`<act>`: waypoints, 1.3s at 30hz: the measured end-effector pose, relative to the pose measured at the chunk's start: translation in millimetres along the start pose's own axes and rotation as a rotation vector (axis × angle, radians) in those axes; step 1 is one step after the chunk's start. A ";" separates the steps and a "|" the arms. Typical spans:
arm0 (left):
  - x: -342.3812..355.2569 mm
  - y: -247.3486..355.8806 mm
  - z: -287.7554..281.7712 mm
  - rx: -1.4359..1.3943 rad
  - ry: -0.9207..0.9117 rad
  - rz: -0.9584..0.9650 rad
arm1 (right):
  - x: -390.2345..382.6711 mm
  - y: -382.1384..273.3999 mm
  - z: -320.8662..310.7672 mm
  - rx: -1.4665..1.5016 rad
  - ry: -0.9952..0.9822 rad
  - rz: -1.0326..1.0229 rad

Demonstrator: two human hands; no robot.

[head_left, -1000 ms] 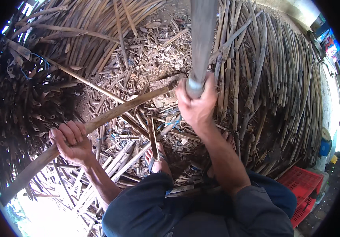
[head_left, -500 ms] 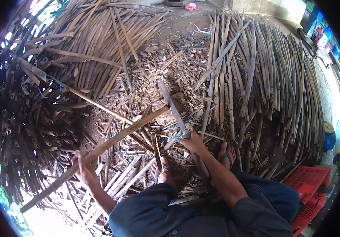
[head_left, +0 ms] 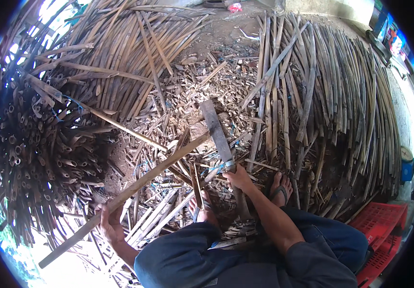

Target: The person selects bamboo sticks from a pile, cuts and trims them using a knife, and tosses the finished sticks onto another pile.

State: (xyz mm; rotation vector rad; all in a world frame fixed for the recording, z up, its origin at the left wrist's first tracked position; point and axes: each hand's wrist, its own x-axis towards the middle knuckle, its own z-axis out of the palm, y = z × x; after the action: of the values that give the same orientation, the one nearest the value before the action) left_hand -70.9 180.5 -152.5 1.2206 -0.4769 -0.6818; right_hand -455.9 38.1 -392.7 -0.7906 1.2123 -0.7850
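Slanting across the littered ground, the bamboo pole [head_left: 135, 189] runs through the left hand [head_left: 110, 222], fingers curled around its lower part. Its upper end meets the machete [head_left: 218, 137], whose handle the right hand [head_left: 239, 178] grips tightly.

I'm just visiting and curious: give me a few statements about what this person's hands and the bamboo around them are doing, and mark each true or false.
1. The right hand grips a long flat blade. True.
2. The left hand holds a bamboo pole. True.
3. The blade is raised high, clear of the pole. False: its tip meets the pole's far end.
4. A red crate sits at the person's left. False: it is at their right.
5. Split bamboo strips are piled beyond the blade. True.
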 end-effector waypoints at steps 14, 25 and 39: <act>1.7 28.5 12.0 -0.033 -0.085 0.177 | -4.5 -24.3 -0.8 -0.902 0.185 -0.254; -76.3 -47.0 -2.3 -0.419 0.064 -0.433 | 13.1 -119.5 -83.0 0.516 0.083 -0.443; 19.0 -13.4 -38.1 -0.562 0.107 -0.212 | -95.0 -171.2 191.7 0.202 -0.314 -0.656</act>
State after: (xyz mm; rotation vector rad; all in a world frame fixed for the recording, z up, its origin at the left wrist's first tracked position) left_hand -34.9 190.8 -176.7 0.7720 -0.0511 -0.8559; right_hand -300.6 51.9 -167.4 -1.1119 0.5720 -1.2380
